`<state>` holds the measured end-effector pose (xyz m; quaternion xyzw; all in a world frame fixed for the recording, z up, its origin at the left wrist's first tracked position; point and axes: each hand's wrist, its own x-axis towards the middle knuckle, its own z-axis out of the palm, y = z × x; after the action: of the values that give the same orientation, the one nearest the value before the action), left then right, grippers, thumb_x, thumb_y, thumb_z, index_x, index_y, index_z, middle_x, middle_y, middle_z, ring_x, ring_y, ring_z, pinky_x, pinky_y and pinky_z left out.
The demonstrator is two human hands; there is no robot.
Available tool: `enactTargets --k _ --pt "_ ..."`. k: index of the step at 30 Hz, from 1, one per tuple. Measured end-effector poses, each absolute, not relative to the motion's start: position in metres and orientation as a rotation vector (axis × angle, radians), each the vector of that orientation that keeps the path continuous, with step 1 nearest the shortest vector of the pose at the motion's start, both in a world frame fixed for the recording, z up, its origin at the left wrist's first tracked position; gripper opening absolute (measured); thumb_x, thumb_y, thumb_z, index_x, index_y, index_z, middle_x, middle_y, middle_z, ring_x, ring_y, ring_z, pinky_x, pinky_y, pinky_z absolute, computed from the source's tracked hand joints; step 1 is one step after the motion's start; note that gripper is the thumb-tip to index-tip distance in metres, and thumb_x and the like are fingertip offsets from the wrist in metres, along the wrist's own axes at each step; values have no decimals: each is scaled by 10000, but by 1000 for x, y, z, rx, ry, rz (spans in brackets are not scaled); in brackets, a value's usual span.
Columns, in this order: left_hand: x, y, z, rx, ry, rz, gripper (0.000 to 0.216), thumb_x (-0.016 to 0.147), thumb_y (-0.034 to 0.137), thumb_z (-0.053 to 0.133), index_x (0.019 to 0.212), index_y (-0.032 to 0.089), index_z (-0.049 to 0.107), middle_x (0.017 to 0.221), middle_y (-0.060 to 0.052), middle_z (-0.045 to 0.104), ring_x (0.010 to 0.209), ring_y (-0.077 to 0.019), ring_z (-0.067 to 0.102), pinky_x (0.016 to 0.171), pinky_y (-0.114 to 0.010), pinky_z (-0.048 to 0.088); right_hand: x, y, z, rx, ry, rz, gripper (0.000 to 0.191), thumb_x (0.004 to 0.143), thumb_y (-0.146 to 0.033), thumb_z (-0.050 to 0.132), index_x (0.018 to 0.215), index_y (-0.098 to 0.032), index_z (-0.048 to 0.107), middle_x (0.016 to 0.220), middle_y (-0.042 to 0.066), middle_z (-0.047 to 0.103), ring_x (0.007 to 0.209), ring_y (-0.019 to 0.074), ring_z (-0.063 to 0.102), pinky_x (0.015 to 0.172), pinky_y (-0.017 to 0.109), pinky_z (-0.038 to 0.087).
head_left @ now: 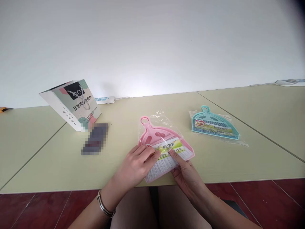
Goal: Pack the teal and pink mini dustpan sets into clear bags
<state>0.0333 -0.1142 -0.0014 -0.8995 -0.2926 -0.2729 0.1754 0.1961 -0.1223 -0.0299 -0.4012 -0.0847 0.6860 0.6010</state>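
Single view, from camera worn on person's head. Looks forward and down over tabletop (124, 127). Hands (137, 163) close, lower middle of frame; forearms (212, 203) enter from bottom edge. Lap (133, 210) and red floor (47, 206) show below tabletop's near edge. White wall (152, 47) farther off, fills upper part. Wide field takes in tabletop well to both sides.

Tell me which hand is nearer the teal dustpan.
Right. The right hand holds the pink dustpan, left of the teal dustpan and closer to the person; the left hand is farther left, at the pink one's other side.
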Motion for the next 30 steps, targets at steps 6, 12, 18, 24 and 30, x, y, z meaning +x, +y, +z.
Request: enactTargets --k 6,12,18,24,30 --pt "24 -124 -17 -2354 -1311 -1344 469 819 196 614 1270 256 498 1225 -91 541 1132 -223 517 929 -383 436 195 -125 -31 -950 -132 1573 487 635 -184 789 1090 -192 614 988 33 723 926 208 690 684 242 617" --pt "34 -122 -27 -1996 -2560 -2443 569 851 489 517 1360 268 394 1424 -90 425 1268 -262 454 1010 -397 410 182 -132 -30 -915 -108 1598 525 605 -180 814 1092 -186 617 958 26 729 922 201 693 726 247 612" --pt "42 -132 -19 -2342 -2644 -2723 663 800 438 615 1389 278 356 1329 -69 546 1123 -252 571 923 -375 492 181 -126 -31 -884 -82 1538 495 623 -173 803 1081 -188 618 950 19 731 932 182 688 759 236 599" --pt "38 -132 -17 -2481 -2754 -2605 828 685 337 750 1387 239 322 1259 -108 587 1037 -266 609 735 -346 561 196 -122 -21 -872 -263 1715 501 609 -237 817 1071 -196 626 984 34 723 926 183 685 785 257 583" --pt "21 -122 -17 -2347 -2697 -2857 637 723 345 720 1294 187 487 1203 -112 637 1047 -258 624 861 -351 510 241 -130 -18 -1044 -803 1960 257 681 -330 760 848 -156 673 762 34 719 704 128 682 683 228 561"
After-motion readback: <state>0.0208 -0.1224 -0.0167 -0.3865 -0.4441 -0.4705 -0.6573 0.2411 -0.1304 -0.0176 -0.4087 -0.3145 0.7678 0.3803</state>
